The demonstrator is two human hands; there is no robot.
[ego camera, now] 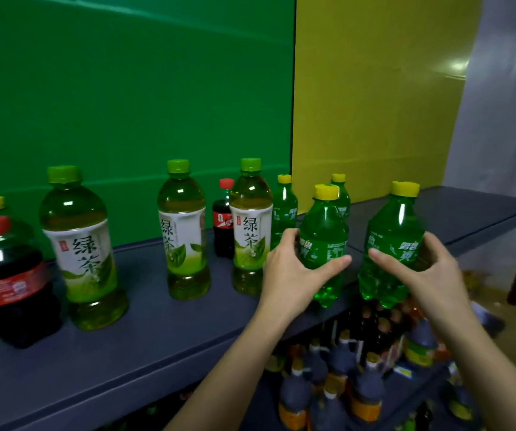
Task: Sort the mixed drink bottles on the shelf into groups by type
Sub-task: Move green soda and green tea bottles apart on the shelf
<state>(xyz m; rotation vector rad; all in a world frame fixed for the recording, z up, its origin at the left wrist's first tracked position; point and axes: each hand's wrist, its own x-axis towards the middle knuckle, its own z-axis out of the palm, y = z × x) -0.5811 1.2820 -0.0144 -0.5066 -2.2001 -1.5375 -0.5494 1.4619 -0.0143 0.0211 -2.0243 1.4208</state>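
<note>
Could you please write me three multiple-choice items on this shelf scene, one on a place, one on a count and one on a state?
1. Where does the small cola bottle stand?
A. lying on its side at the front
B. behind and between two green tea bottles
C. on the floor

2. How many green tea bottles stand on the shelf?
A. one
B. three
C. five

3. What are the left hand and right hand doing?
A. each grips a green soda bottle
B. both rest flat on the shelf
C. both twist off one cap

Answers:
1 B, its red cap shows further back in the gap between two of them.
2 B, three green-capped, white-labelled bottles stand upright.
3 A, each hand's fingers curl round a yellow-capped bottle.
</note>
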